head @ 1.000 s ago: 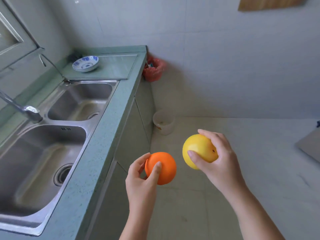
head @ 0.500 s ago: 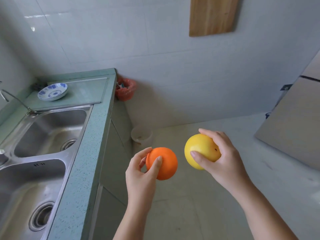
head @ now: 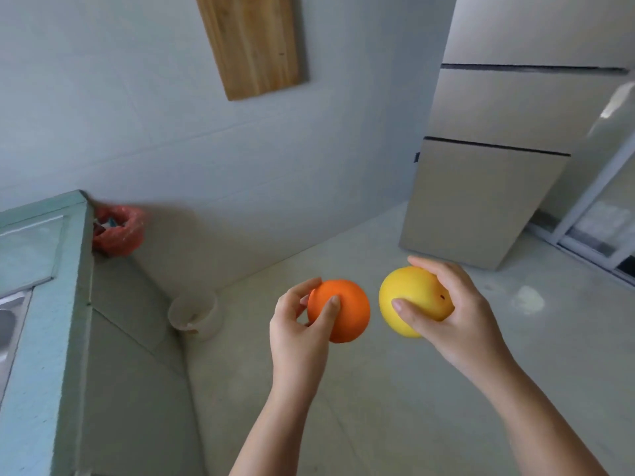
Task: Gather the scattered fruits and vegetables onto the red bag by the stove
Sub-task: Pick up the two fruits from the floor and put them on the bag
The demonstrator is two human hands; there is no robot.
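My left hand grips an orange in the air over the floor, thumb across its front. Just to its right, my right hand holds a round yellow fruit with a small dark spot on its skin. The two fruits sit side by side, a small gap between them. A red plastic bag hangs at the far corner of the green counter, against the wall. No stove is in view.
The counter's cabinet front runs along the left. A small white bucket stands on the floor by the cabinet. A wooden board hangs on the tiled wall. A beige fridge stands at the right, beside a sliding door frame.
The view has swung right and up: the sinks and the blue bowl have left the frame, the fridge and door have come in. Both hands keep the same grip on their fruits.
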